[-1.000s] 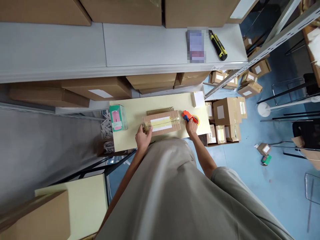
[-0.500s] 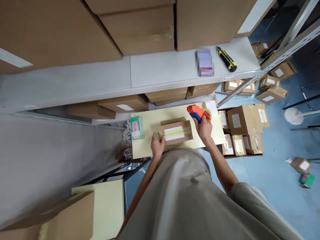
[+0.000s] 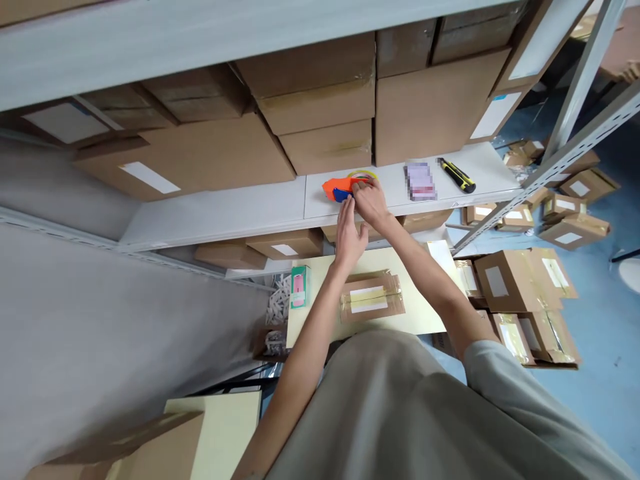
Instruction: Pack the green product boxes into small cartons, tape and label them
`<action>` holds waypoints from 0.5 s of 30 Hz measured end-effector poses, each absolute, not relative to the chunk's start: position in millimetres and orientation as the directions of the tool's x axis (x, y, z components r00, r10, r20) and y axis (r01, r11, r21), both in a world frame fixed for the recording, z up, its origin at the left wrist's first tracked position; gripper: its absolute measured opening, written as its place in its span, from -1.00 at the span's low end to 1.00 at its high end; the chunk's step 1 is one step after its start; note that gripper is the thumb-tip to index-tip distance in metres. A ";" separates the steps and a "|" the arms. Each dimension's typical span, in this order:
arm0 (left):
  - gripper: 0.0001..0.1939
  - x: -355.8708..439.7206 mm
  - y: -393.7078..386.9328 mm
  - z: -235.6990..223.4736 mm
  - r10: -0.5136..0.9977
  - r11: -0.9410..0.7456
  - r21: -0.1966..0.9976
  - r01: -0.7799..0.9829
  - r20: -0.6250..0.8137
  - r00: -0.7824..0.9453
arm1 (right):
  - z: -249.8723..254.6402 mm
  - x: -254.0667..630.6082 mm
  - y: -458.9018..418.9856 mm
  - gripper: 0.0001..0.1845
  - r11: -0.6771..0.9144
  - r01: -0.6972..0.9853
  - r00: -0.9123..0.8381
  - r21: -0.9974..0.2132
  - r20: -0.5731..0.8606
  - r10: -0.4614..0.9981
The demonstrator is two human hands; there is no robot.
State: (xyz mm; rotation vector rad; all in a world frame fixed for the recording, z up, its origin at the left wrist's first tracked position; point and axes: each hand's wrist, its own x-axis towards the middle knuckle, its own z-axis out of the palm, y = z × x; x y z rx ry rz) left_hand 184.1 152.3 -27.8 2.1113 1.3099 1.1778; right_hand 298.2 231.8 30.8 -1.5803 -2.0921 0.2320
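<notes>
An orange and blue tape dispenser [image 3: 340,188] with a yellowish tape roll sits at the white shelf [image 3: 280,217]. My right hand [image 3: 370,200] is closed on its handle side. Just below, my left hand [image 3: 349,237] reaches up with fingers stretched out, their tips at the blue part of the dispenser; whether they press on it I cannot tell. A small cardboard box [image 3: 373,297] with a white label and clear tape across it lies on the pale yellow table [image 3: 425,313], below my forearms.
A box cutter [image 3: 457,176] and a blurred-out packet [image 3: 420,181] lie on the shelf, right of my hands. Cardboard boxes [image 3: 320,107] fill its back. A green and pink box [image 3: 299,287] stands on the table's left end. Taped parcels [image 3: 510,280] are stacked at right, beside a metal shelf post [image 3: 560,153].
My right hand has carried the tape dispenser up from the table to the shelf. My left hand has let go of the cardboard box and moved up beside it. The view has tilted up.
</notes>
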 end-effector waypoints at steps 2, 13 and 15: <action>-0.17 182.6 144.3 -42.1 0.886 -0.457 0.713 0.531 0.414 0.207 | 28.8 298.8 238.6 -0.46 0.291 0.859 -0.199 -0.422 0.250 0.948; -0.19 94.8 -28.2 -177.7 0.948 0.317 0.774 0.549 -0.259 -0.183 | -74.1 370.5 82.2 -0.11 0.101 0.884 0.032 -0.456 0.276 0.961; -0.29 90.0 -54.4 -186.2 0.897 0.440 0.733 0.519 -0.384 -0.219 | -104.7 371.5 16.0 0.00 -0.059 0.871 0.110 -0.488 0.077 0.991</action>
